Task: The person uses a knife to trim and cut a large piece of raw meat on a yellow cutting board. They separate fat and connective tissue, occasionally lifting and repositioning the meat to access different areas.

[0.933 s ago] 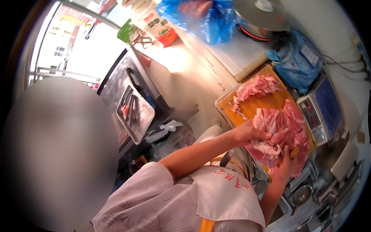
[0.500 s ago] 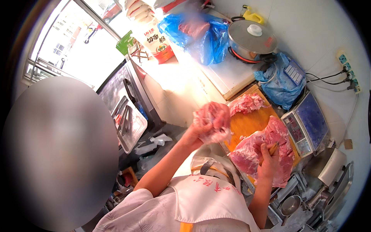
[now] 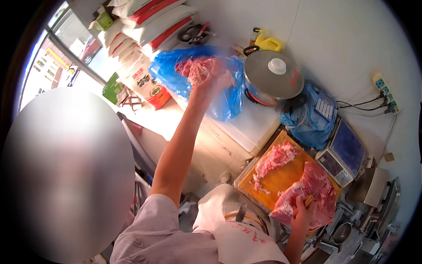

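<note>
My left hand (image 3: pixel 214 80) is stretched far forward into an open blue plastic bag (image 3: pixel 228 99) on a white counter, closed on a chunk of raw pink meat (image 3: pixel 196 68); the hand is blurred. My right hand (image 3: pixel 302 212) lies on a large slab of raw meat (image 3: pixel 317 185) at the near end of an orange cutting board (image 3: pixel 281 181), its fingers wrapped round a yellowish tool handle (image 3: pixel 310 201). A smaller cut of meat (image 3: pixel 276 158) sits on the board's far left part.
A lidded steel pot (image 3: pixel 273 75) and a yellow jug (image 3: pixel 266 43) stand behind the bag. Right of the board are a digital scale (image 3: pixel 347 152), a calculator (image 3: pixel 325 105) on another blue bag, and a wall power strip (image 3: pixel 384 90). Stacked sacks (image 3: pixel 145 22) fill the far left.
My left hand lifted a chunk of meat off the board and carried it forward to the blue bag. My right hand stayed on the large slab.
</note>
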The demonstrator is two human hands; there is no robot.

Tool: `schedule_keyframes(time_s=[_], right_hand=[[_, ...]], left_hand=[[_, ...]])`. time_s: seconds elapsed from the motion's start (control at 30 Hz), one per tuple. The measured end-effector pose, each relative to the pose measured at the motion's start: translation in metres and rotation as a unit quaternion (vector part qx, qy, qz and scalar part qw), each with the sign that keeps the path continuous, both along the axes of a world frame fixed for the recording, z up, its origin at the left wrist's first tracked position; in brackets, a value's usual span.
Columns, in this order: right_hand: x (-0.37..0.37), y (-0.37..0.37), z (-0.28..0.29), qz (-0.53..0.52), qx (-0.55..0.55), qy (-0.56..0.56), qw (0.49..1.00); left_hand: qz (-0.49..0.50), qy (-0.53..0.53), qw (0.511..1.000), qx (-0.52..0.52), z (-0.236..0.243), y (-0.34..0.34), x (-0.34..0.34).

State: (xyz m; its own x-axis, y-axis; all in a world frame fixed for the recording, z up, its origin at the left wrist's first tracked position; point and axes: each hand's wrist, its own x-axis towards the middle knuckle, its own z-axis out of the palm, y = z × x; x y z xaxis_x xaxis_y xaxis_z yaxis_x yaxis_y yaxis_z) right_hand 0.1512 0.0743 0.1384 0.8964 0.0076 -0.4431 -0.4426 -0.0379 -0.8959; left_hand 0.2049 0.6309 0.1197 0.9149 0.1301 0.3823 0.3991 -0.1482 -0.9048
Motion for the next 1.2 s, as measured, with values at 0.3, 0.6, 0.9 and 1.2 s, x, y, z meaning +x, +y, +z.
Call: schedule_keyframes(time_s=[0.3,0.6,0.9,1.2], right_hand=[[-0.043,0.043,0.009,-0.084,0.012,-0.013,0.996],[-0.058,0.024,0.031,-0.232,0.021,-0.007,0.973],[-0.099,-0.071,-0.008,-0.282,0.017,0.011,0.959],[-0.098,-0.15,-0.038,-0.175,0.021,0.029,0.984]], left_hand=[[-0.056,0.311,-0.436,0.843,-0.095,0.05,0.057],[0.015,0.537,-0.103,0.837,-0.142,0.022,-0.045],[0.088,0.041,-0.211,0.973,-0.055,-0.31,-0.112],[0.284,-0.042,-0.463,0.839,-0.107,-0.43,-0.081]])
